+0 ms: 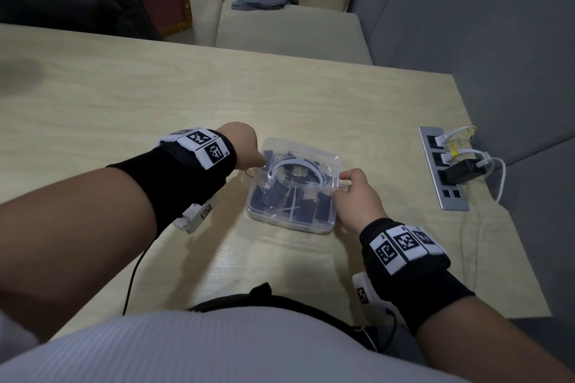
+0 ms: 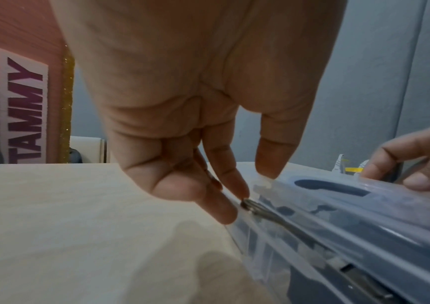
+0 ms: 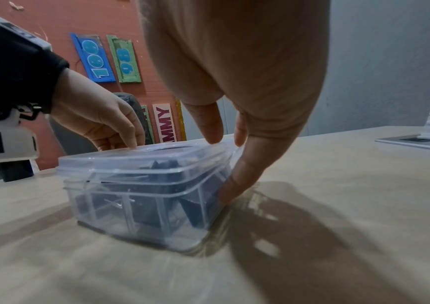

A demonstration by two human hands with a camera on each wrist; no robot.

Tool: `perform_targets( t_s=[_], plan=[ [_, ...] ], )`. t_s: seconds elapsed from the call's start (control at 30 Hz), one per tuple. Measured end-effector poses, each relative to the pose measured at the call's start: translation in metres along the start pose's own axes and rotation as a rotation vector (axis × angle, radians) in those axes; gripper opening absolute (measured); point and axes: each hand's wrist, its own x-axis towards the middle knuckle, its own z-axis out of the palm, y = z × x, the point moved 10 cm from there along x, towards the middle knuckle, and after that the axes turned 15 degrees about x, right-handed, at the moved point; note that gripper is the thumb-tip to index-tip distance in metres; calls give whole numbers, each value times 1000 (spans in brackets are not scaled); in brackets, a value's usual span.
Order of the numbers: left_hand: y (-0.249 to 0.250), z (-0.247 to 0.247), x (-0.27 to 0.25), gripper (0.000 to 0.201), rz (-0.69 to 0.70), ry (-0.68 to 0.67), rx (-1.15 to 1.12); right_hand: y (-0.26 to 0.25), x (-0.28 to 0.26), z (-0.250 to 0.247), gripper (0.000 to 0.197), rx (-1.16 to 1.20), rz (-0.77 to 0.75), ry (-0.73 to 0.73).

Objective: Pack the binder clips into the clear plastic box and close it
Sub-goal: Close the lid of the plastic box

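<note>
The left hand (image 1: 245,146) is pinching a wire clip handle (image 2: 250,204) at the lid (image 3: 156,154) edge, likely tucking it in. The clear plastic box (image 1: 292,193), full of binder clips (image 1: 280,196), is sitting on the tabletop (image 1: 155,96). The right hand (image 1: 357,196) is gripping its other side, holding it steady.

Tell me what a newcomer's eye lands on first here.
The clear plastic box at mid-table, lid on and full of dark binder clips. The left hand and right hand grip its opposite sides. A wire clip handle sticks out at the left fingers.
</note>
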Motion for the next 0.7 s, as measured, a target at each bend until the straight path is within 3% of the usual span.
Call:
perform_targets(
  t_s=[0.27,0.5,0.7],
  plan=[
    [5,7,1,39,55,6,43,-2,-1,-1,20,34,28,21],
    [5,4,0,49,60,43,85,-4,-2,-5,28,-41,19,55],
    [5,-1,-2,35,62,58,119,-16,-7,-14,33,-58,-55,111]
  ],
)
